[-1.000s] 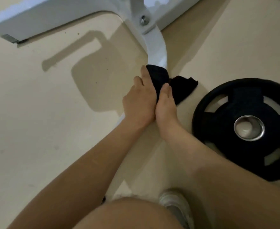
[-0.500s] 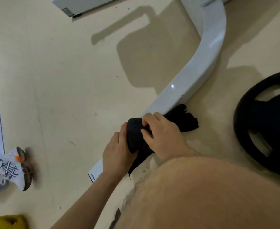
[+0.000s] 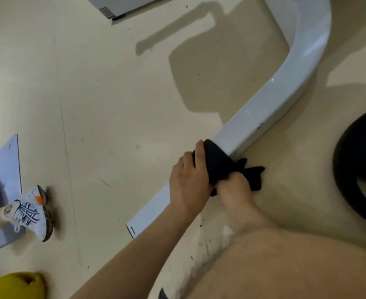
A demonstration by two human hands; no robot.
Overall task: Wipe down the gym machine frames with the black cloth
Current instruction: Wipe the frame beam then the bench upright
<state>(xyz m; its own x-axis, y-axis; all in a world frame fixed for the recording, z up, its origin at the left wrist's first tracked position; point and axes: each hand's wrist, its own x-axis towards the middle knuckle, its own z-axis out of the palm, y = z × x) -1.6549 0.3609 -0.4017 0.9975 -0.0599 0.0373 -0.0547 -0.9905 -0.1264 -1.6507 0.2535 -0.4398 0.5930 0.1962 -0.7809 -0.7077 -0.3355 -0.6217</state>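
Observation:
A white curved machine frame leg lies low on the beige floor, running from the top right down to its end near the middle. The black cloth is wrapped over this leg. My left hand holds the cloth on the leg's left side, fingers laid along it. On the leg's right side my right hand grips the cloth with curled fingers. A loose end of the cloth sticks out to the right on the floor.
A black weight plate lies on the floor at the right edge. Another person's white shoe stands on a grey floor plate at the left. A yellow object sits bottom left. Another white frame part is at the top.
Both hands have slid the cloth down the curved leg toward its floor end, then slightly back up. The camera view has swung left, bringing the shoe and the yellow object into view.

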